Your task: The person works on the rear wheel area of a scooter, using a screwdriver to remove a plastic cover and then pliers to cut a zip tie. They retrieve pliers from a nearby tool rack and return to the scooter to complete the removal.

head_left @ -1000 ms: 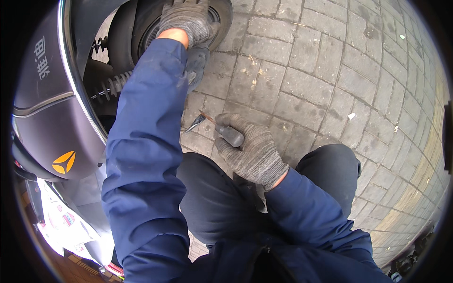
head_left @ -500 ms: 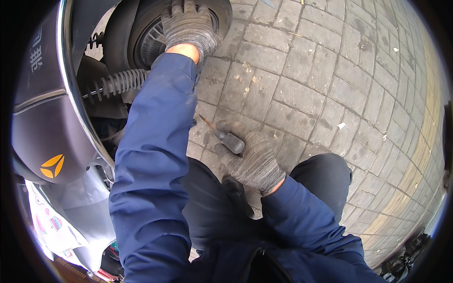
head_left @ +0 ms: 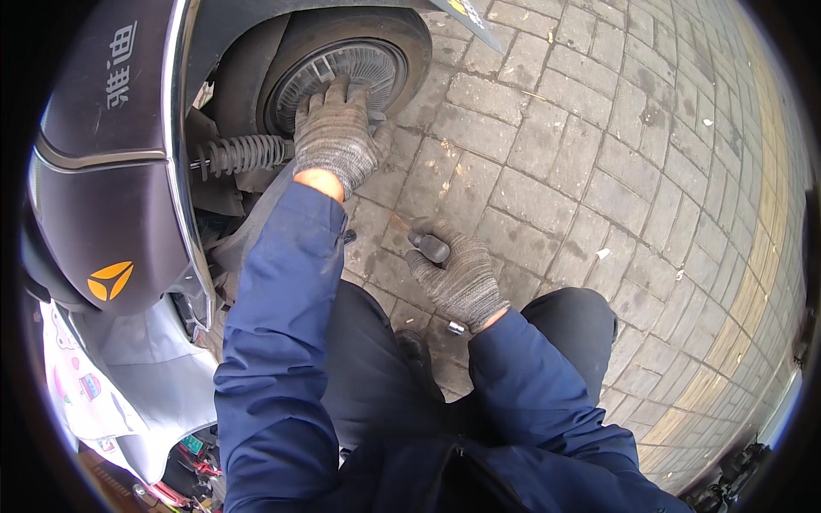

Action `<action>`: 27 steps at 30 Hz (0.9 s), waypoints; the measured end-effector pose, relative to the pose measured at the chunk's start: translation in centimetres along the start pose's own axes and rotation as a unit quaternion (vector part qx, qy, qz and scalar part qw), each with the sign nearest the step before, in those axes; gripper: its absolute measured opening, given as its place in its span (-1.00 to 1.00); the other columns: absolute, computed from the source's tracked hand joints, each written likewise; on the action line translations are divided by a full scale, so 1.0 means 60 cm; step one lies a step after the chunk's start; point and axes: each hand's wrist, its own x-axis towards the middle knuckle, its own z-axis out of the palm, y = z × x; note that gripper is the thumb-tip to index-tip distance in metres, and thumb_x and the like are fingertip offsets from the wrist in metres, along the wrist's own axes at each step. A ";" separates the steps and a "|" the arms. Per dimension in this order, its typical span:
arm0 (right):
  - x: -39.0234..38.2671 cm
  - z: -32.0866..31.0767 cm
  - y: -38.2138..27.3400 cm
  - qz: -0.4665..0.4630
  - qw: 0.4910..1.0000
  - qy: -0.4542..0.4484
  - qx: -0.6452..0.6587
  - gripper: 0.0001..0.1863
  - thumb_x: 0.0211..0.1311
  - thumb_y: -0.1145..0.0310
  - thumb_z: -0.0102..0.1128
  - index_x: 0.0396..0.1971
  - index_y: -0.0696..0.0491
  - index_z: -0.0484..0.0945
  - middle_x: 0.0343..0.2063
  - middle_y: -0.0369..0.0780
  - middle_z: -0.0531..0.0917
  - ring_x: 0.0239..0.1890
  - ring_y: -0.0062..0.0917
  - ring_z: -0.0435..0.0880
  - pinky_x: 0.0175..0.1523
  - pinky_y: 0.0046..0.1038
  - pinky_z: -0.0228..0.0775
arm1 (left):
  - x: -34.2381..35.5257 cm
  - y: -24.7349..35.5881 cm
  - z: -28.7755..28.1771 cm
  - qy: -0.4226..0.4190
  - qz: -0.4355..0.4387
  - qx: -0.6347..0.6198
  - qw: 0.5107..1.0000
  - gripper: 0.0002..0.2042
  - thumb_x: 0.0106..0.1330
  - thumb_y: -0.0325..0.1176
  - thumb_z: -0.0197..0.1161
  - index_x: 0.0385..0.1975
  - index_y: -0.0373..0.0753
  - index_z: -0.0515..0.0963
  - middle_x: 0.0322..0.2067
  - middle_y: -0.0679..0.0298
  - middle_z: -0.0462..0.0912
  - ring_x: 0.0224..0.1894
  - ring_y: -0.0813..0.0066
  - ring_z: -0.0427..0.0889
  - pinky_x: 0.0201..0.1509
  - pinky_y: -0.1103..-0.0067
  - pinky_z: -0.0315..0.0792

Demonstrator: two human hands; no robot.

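Note:
My gloved left hand (head_left: 333,137) rests at the lower part of the scooter's wheel hub (head_left: 316,64), fingers fairly straight and apart; whatever lies under the palm is hidden. Around the hub is the black tyre (head_left: 410,60), and left of my wrist a grey coil-spring shock absorber (head_left: 239,154). Lower right, my gloved right hand (head_left: 453,274) is closed on a tool (head_left: 429,247) with a dark handle and a thin brownish shaft pointing up-left, held above the paving.
The dark scooter body (head_left: 107,222) with chrome trim fills the left, with a pale printed cover (head_left: 167,376) below. Grey paving (head_left: 556,188) lies right and beneath, crossed by a tan strip (head_left: 727,342). A small metal cylinder (head_left: 457,327) is beside my right wrist. My dark-clothed knees frame the lower middle.
My left hand has moved down from the top of the wheel, exposing more of the hub. My right hand still grips the tool, slightly lower in view.

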 end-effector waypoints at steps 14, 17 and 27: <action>0.096 -0.030 0.193 0.154 0.982 -0.056 0.098 -0.60 0.08 0.55 0.15 -0.02 0.13 0.45 -0.46 -0.36 0.52 -0.34 -0.70 0.48 -0.13 -0.59 0.44 | -0.076 -0.071 -0.009 -0.063 -0.165 -0.190 0.966 -0.15 -0.02 -0.25 0.33 0.34 -0.08 0.04 0.12 -0.07 0.29 0.16 0.01 0.36 0.24 0.27 0.25; 0.069 -0.037 0.194 0.133 0.985 -0.030 -0.109 -0.57 0.02 0.46 0.20 -0.02 0.12 0.47 -0.45 -0.31 0.56 -0.36 -0.65 0.51 -0.16 -0.57 0.44 | -0.068 -0.073 -0.005 -0.075 -0.163 -0.152 0.972 -0.13 0.00 -0.22 0.32 0.35 -0.08 -0.01 0.06 -0.10 0.32 0.12 0.00 0.40 0.21 0.32 0.30; -0.027 -0.014 0.124 0.093 0.972 -0.011 -0.216 -0.56 -0.02 0.29 0.19 -0.05 0.03 0.52 -0.34 -0.12 0.65 -0.29 -0.36 0.62 -0.11 -0.41 0.46 | -0.081 -0.085 -0.033 -0.122 -0.156 -0.187 0.962 -0.13 0.07 -0.13 0.26 0.37 -0.06 -0.11 0.14 -0.09 0.29 0.16 0.01 0.37 0.26 0.31 0.26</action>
